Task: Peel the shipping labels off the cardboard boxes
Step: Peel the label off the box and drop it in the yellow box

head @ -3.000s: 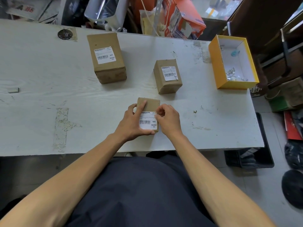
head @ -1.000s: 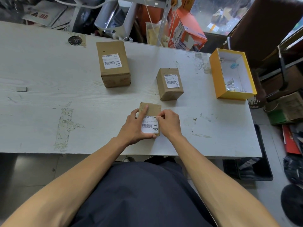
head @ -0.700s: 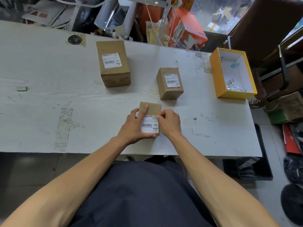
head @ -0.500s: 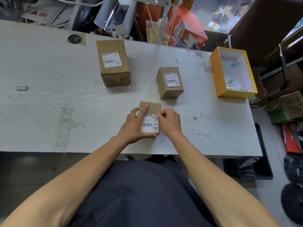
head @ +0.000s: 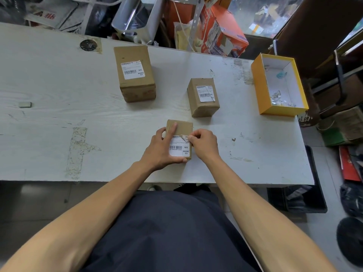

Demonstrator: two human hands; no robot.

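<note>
The small cardboard box (head: 179,132) lay near the front edge of the table (head: 59,118), directly before the person, its long axis running away from the body. Its shipping label (head: 179,147) covered the near part of the top face, print reading upright to the viewer. The left hand (head: 163,147) was spread over the box's left side, index finger extended along the top, thumb against the near edge, pressing the box down. The right hand (head: 203,143) had thumb and forefinger pressed together, pinching the label's far right corner, which stood lifted and curled clear of the cardboard.

Half a second before, that corner lay almost flat; the lifted flap was now larger. The box itself had not shifted.

Farther back stood the medium box (head: 203,98), its own label (head: 205,93) torn at the near right corner, and to the left the large box (head: 134,73) with an intact label (head: 132,69). Both lay lengthwise away from the person. A yellow tray (head: 261,91) holding scraps sat at the table's right end.
</note>
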